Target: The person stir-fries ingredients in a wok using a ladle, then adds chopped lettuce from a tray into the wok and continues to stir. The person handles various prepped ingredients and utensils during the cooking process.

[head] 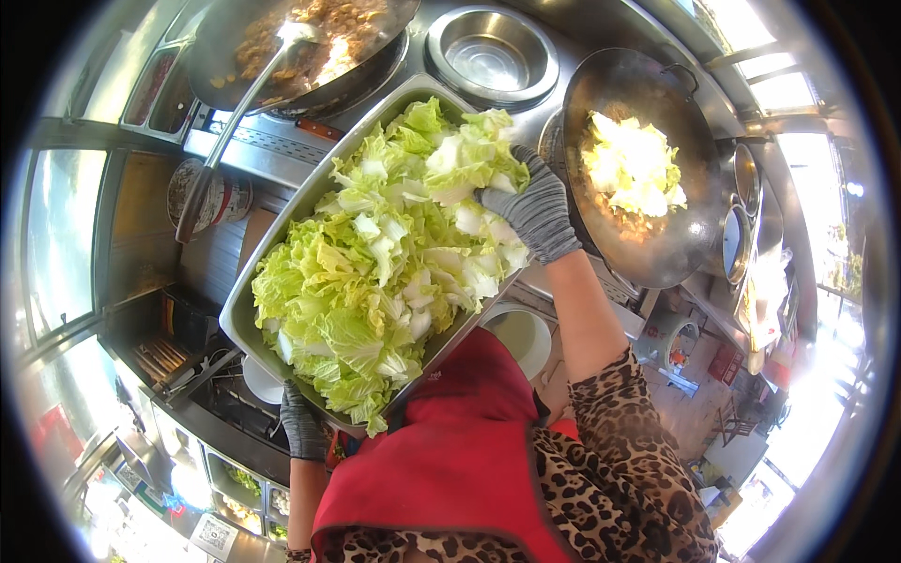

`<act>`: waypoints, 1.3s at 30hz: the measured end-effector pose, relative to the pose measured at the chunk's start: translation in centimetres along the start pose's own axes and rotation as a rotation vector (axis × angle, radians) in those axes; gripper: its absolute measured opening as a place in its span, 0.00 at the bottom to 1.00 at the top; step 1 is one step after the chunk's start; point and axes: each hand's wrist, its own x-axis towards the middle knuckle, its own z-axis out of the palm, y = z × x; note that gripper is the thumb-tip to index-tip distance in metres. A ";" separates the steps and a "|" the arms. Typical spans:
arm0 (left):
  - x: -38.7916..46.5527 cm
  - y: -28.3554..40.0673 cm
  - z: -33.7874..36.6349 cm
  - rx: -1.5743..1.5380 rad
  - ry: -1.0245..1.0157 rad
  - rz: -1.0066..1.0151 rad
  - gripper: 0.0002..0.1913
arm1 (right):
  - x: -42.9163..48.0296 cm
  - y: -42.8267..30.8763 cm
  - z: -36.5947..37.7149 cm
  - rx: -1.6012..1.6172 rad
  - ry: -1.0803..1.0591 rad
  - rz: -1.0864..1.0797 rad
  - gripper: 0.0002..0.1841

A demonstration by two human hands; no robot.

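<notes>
A deep stainless steel pan [243, 320] heaped with chopped napa cabbage [366, 281] is tilted in front of me. My left hand [303, 426], in a grey knit glove, grips its near left corner; the fingers are partly hidden beneath the rim. My right hand [538, 204], gloved alike, closes around a bunch of cabbage leaves [479, 158] at the pan's right side. Beyond that hand, a steaming wok [693, 239] on the stove holds more cabbage [630, 165] lying over browned food [626, 222].
At the upper left, a second wok [211, 70] of browned food has a long-handled ladle [243, 105] across its rim. Steel bowls [493, 53] are stacked between the woks. A stained bucket [225, 197] stands left, and a white bucket [524, 338] is below the pan's right edge.
</notes>
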 end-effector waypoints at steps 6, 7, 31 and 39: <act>0.0 -0.1 0.2 0.004 0.000 0.013 0.16 | 0.5 -1.0 -2.6 0.447 0.128 0.018 0.43; -0.2 -0.1 0.3 0.027 0.021 0.006 0.16 | -0.1 -2.8 -3.3 0.588 0.153 -0.001 0.41; -0.4 -1.1 -0.2 -0.078 -0.156 0.054 0.23 | -5.6 -0.3 5.0 -1.095 -0.767 -0.176 0.51; 0.7 -1.0 -0.6 -0.043 -0.132 0.016 0.26 | -4.6 -0.2 3.7 -0.886 -0.664 -0.123 0.26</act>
